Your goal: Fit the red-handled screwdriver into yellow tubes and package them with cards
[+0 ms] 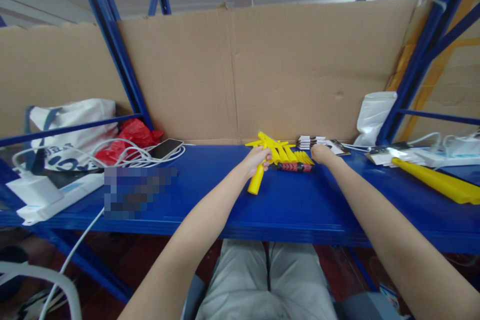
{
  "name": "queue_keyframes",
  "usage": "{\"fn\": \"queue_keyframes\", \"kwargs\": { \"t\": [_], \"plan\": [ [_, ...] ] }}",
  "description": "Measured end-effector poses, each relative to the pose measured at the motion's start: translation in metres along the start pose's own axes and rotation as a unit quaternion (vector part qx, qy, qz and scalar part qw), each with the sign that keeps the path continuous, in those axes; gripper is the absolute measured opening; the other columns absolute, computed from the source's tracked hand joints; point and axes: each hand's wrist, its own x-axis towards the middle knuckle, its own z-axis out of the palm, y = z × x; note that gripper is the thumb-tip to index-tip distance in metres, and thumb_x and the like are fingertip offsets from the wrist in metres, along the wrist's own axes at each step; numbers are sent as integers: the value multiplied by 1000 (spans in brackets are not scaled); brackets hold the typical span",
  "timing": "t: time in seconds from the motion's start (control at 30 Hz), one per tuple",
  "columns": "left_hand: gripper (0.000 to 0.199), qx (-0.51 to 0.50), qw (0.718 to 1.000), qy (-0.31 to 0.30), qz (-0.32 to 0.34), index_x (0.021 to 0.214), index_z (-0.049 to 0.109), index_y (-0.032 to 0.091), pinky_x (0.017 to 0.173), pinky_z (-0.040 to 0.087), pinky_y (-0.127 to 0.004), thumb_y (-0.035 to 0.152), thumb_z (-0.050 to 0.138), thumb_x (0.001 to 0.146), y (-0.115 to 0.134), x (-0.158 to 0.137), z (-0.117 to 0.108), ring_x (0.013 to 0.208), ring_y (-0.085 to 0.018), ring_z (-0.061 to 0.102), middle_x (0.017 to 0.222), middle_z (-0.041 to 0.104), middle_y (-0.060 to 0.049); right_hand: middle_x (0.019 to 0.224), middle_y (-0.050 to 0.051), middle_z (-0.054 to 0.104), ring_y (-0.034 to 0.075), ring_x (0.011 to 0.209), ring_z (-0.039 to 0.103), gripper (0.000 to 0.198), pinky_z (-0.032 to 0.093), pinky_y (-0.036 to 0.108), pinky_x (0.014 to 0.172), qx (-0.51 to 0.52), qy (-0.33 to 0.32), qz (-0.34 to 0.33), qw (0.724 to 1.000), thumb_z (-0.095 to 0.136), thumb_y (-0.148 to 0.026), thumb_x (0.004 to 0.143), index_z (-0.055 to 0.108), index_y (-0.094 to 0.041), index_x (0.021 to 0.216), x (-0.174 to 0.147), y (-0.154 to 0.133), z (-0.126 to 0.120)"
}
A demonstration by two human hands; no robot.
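My left hand (258, 160) is wrapped round a yellow squeegee-like tool (256, 183), its thick round handle pointing down toward me. Beyond that hand lie several more yellow pieces (283, 152) with flat, wide heads, bunched together. A red and black ribbed handle-like item (294, 167) rests in front of them. At the right of this pile my right hand (322, 153) reaches down, fingers curled in and mostly hidden. It is beside small stacks of white and dark packets (311, 141) and a flat dark card (338, 147); whether it grips one cannot be seen.
The blue shelf top (217, 200) is backed by a cardboard sheet (180, 75). Left are a cloth bag (80, 135), red plastic bag (135, 135), phone (167, 148), cables and a power strip (71, 197). Right are a long yellow object (438, 181) and a white pouch (375, 117).
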Motion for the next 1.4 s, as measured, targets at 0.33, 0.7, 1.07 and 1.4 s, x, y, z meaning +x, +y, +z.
{"fn": "queue_keyframes", "kwargs": {
  "t": [0.33, 0.7, 1.07, 1.4],
  "plan": [
    [17, 14, 1000, -19, -5, 68, 36, 20, 34, 25, -16, 6, 41, 78, -2, 3, -1, 29, -2, 29, 47, 37, 10, 107, 20, 66, 24, 104, 61, 31, 44, 27, 86, 12, -1, -13, 1000, 44, -4, 79, 68, -7, 98, 1, 8, 15],
    [18, 15, 997, -56, -44, 69, 37, 20, 33, 24, -15, 5, 40, 78, -4, 2, -4, 29, -3, 29, 45, 38, 10, 106, 20, 66, 25, 104, 61, 30, 44, 28, 85, 44, 19, -9, 999, 44, -2, 78, 68, -7, 96, 1, 9, 18],
    [18, 37, 997, -56, -49, 70, 36, 20, 34, 23, -17, 6, 38, 81, -1, -1, -2, 30, -3, 28, 47, 38, 9, 87, 10, 67, 14, 80, 63, 10, 49, 23, 76, 401, 132, -40, 905, 54, -10, 76, 59, -12, 85, -8, -13, -7],
    [17, 44, 995, -84, -42, 71, 39, 19, 34, 24, -17, 5, 38, 80, -1, -4, 1, 29, -2, 28, 47, 38, 10, 67, 0, 59, 12, 66, 56, 20, 50, 33, 77, 627, 97, -160, 757, 71, -19, 59, 54, -19, 68, -13, -48, -11]
  ]
}}
